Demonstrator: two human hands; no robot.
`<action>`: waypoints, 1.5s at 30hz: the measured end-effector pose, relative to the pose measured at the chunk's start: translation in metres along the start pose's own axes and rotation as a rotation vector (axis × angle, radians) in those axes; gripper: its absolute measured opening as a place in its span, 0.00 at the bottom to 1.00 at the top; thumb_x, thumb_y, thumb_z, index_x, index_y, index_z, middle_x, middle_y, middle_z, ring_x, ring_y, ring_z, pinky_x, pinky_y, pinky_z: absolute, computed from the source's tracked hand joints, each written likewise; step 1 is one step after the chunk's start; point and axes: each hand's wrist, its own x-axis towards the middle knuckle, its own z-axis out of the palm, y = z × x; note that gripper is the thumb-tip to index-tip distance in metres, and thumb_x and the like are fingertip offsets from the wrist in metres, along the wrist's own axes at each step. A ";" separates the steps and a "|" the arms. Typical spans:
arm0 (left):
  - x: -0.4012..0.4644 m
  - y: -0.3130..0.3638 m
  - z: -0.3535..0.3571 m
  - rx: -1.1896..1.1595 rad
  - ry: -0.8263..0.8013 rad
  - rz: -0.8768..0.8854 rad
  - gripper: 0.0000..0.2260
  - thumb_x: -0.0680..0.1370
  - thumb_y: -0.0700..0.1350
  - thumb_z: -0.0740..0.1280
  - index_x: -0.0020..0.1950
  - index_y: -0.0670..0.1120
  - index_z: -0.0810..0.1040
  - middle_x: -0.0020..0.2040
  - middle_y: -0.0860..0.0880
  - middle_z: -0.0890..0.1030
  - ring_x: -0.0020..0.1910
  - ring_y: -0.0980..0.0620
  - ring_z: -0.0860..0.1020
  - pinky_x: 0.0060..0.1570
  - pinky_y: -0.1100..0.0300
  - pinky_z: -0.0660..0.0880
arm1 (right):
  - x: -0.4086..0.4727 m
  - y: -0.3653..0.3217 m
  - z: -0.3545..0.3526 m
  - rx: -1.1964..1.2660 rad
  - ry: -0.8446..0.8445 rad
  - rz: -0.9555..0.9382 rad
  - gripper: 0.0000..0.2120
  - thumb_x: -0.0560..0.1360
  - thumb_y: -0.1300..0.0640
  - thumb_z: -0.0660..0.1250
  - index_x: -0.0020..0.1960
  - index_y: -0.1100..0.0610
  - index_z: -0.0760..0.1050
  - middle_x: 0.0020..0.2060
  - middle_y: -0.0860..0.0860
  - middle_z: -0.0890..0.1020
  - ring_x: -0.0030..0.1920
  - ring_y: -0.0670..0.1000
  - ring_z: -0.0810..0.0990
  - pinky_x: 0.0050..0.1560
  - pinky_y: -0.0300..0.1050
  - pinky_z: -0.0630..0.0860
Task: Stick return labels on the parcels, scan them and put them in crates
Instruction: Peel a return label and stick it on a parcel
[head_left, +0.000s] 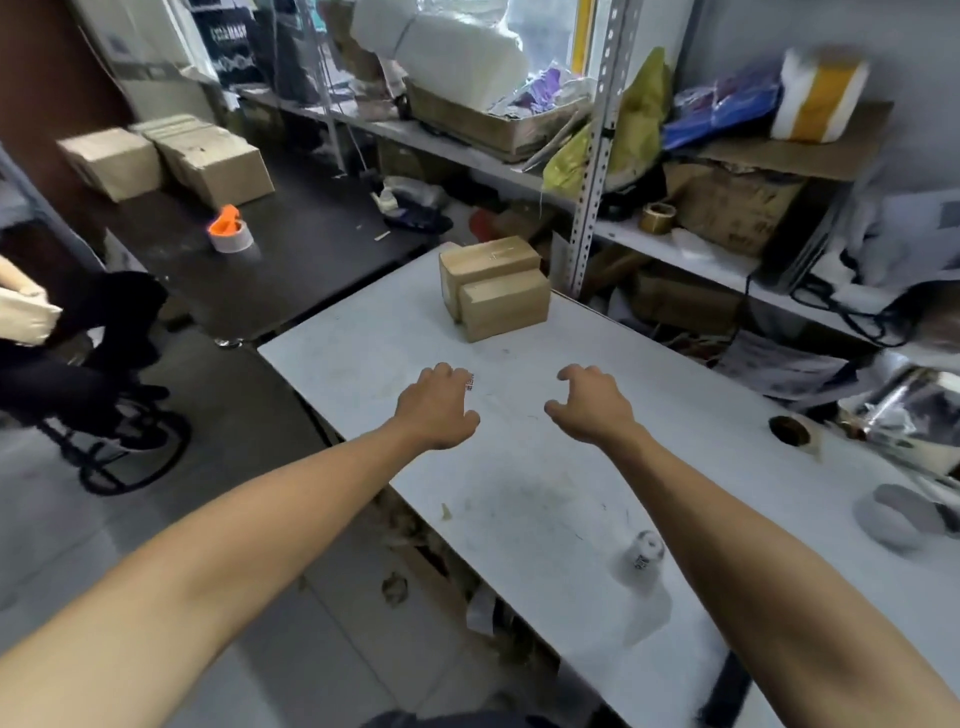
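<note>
Both bare arms stretch forward, palms down; the left hand (436, 408) and right hand (589, 405) hover side by side, apart, fingers loosely curled, holding nothing

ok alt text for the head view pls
Both bare hands, left and right, reach empty over a white table toward two cardboard parcels at its far end, beside cluttered metal shelves.
</note>
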 end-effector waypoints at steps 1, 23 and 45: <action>0.012 -0.004 0.000 -0.009 0.002 0.000 0.28 0.79 0.52 0.65 0.78 0.46 0.64 0.74 0.45 0.67 0.73 0.44 0.66 0.62 0.49 0.71 | 0.010 -0.003 0.001 0.004 -0.002 0.003 0.26 0.77 0.48 0.68 0.73 0.54 0.68 0.69 0.56 0.73 0.66 0.58 0.72 0.61 0.55 0.76; 0.319 -0.065 0.034 -0.247 -0.018 0.016 0.37 0.67 0.56 0.79 0.70 0.44 0.67 0.64 0.44 0.65 0.64 0.42 0.68 0.63 0.50 0.72 | 0.142 -0.017 0.083 0.515 0.117 0.463 0.20 0.80 0.50 0.67 0.70 0.54 0.73 0.58 0.51 0.78 0.55 0.50 0.78 0.55 0.43 0.75; 0.078 0.054 0.099 -1.086 -0.692 0.086 0.34 0.78 0.56 0.72 0.79 0.51 0.61 0.67 0.46 0.77 0.59 0.49 0.81 0.59 0.49 0.80 | -0.068 0.069 0.054 1.489 0.104 0.700 0.24 0.67 0.51 0.62 0.61 0.55 0.79 0.54 0.58 0.86 0.51 0.58 0.84 0.56 0.53 0.79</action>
